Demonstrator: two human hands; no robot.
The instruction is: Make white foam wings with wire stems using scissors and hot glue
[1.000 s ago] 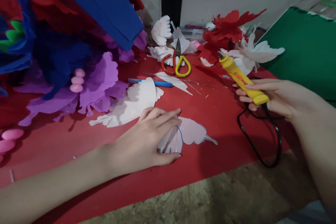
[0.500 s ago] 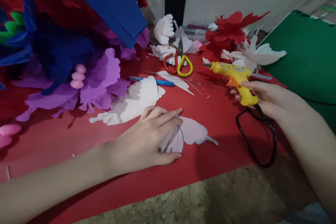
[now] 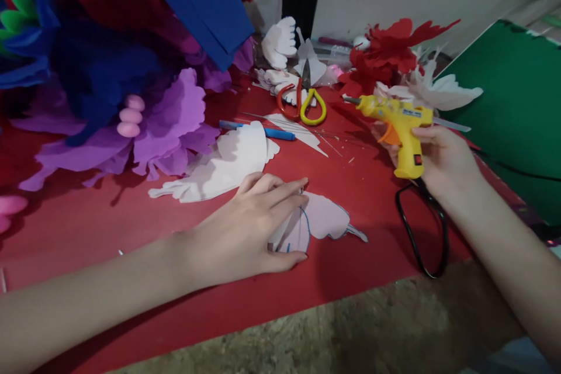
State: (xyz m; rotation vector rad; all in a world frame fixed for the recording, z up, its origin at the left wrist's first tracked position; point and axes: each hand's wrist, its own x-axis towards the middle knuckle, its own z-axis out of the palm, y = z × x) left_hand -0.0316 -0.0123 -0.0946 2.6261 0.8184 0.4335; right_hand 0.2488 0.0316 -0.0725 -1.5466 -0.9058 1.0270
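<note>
Ctr of frame: left hand [image 3: 249, 228] is laid flat on a pale cutout [image 3: 326, 217] w/ blue outline, grip apart, fingers spread over its left part, thumb at its lower edge. The cutout is lying on the red sheet [image 3: 131, 228] covering the desk [image 3: 350, 333]. Right of ctr: glue gun [image 3: 401, 120] is held upright by the right hand [image 3: 445, 158], grip clamped round its handle, nozzle pointed left; black cord [image 3: 414, 242] is looped below it. Scissors [image 3: 302, 106] & blue pen [image 3: 258, 128] are seen upper ctr; purple flower [image 3: 166, 123] at left, green sheet [image 3: 517, 99] far right.
</note>
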